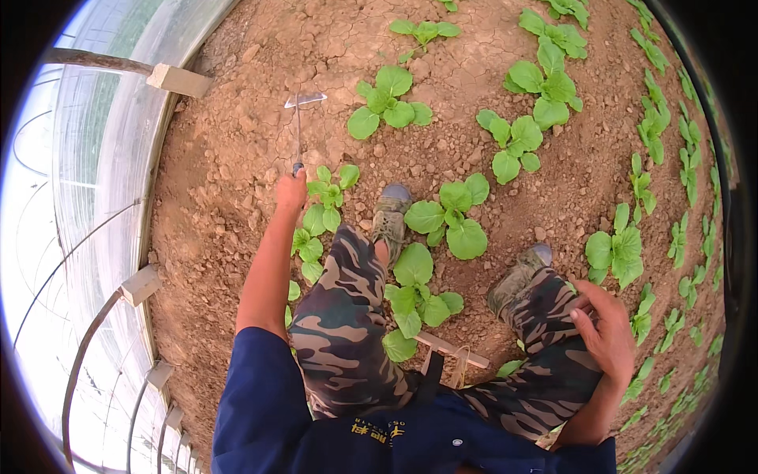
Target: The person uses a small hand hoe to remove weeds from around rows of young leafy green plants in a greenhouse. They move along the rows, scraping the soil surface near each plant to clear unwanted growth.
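My left hand (291, 188) is closed around the dark handle of a small hand hoe (298, 133). The hoe reaches forward, and its flat metal blade lies at the cracked brown soil. Just right of this hand grows a leafy green seedling (331, 195). My right hand (604, 326) rests by my right knee, on or beside the camouflage trousers (553, 311), with thumb and fingers apart and no tool seen in it. Between my shoes stand more broad-leaved seedlings (455, 219). Whether the hoe blade touches the soil I cannot tell.
Rows of leafy seedlings (616, 252) run along the right. At the left is a plastic film wall (106, 148) with curved poles set in pale blocks (141, 285). A wooden bar (453, 349) shows below me between my legs. Both shoes (391, 216) stand among plants.
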Tool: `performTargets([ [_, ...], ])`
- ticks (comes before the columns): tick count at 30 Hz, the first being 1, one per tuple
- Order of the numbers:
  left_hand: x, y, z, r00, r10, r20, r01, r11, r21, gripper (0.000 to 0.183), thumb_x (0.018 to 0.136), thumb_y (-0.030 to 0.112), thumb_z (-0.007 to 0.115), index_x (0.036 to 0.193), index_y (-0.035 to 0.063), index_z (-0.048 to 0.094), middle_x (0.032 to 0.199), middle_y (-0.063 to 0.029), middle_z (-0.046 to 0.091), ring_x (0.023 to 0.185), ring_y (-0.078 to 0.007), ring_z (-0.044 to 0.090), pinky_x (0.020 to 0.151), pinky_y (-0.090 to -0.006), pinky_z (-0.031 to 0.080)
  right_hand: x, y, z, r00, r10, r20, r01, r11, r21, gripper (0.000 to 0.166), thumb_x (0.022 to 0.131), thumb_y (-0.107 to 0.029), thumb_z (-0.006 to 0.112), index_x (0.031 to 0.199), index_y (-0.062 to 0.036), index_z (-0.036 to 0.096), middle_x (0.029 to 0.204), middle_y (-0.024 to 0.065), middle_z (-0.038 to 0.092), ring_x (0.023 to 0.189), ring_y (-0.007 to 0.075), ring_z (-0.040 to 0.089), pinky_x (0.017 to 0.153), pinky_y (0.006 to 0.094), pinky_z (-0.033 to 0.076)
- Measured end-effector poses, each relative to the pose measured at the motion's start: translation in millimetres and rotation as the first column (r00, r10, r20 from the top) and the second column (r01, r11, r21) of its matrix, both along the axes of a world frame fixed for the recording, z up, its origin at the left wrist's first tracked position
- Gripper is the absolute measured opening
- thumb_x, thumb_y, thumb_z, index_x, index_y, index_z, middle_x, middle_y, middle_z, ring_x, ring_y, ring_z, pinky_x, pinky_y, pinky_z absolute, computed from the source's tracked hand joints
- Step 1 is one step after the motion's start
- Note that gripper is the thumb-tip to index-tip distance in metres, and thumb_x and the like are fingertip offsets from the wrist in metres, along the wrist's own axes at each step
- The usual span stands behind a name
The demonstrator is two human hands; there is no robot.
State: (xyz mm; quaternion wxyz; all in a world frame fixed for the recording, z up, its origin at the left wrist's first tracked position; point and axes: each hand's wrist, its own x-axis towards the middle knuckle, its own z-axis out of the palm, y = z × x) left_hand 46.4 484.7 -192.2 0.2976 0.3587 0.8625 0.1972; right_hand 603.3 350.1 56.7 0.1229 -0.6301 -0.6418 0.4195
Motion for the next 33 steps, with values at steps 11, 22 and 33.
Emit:
performTargets([
  [11,19,134,-114,0.931,-0.29,-0.222,0.276,0.957,-0.095,0.051,0.091,0.038,0.048,0.097,-0.0112,0.057,0.098,-0.0346,0.059,0.098,-0.0459,0.058,0.085,-0.0487,0.045,25,16,-36,0.948,-0.173,0.266,0.243,0.935,-0.257,0.032,0.083,-0.002,0.061,0.114,0.0016,0.056,0.072,0.0067,0.057,0.066,0.0148,0.053,0.062,0.0284,0.044],
  [22,11,11,-160,0.873,-0.434,-0.221,0.428,0.901,-0.074,0.046,0.093,0.035,0.048,0.096,-0.0109,0.051,0.091,-0.0354,0.058,0.089,-0.048,0.057,0.078,-0.0505,0.045,21,23,-39,0.939,-0.183,0.292,0.274,0.911,-0.308,0.032,0.085,-0.005,0.06,0.116,-0.0004,0.056,0.069,0.0045,0.054,0.063,0.0126,0.05,0.06,0.0268,0.042],
  [33,76,-59,-80,0.982,-0.181,-0.056,0.173,0.977,-0.121,0.039,0.093,0.029,0.049,0.097,-0.0099,0.049,0.088,-0.0353,0.058,0.087,-0.0496,0.056,0.073,-0.0518,0.043,28,18,-44,0.925,-0.227,0.306,0.325,0.888,-0.325,0.032,0.086,-0.005,0.06,0.117,0.0,0.055,0.068,0.0053,0.054,0.063,0.0124,0.051,0.058,0.0261,0.043],
])
